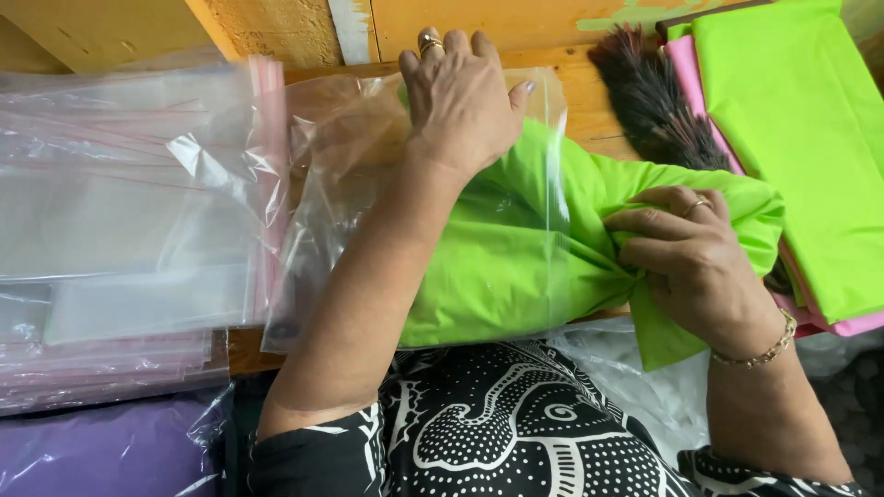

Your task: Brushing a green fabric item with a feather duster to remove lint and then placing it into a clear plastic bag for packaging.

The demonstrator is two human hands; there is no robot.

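The lime green folded cloth lies at the centre, about half inside the clear plastic bag, with the left hand pressing flat with spread fingers at 12 o'clock while the right hand, fingers closed, grips the bunched end still outside at 3 o'clock.

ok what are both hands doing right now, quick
Left hand: open, pressing flat on the clear plastic bag over the green cloth.
Right hand: closed, gripping the bunched end of the green cloth.
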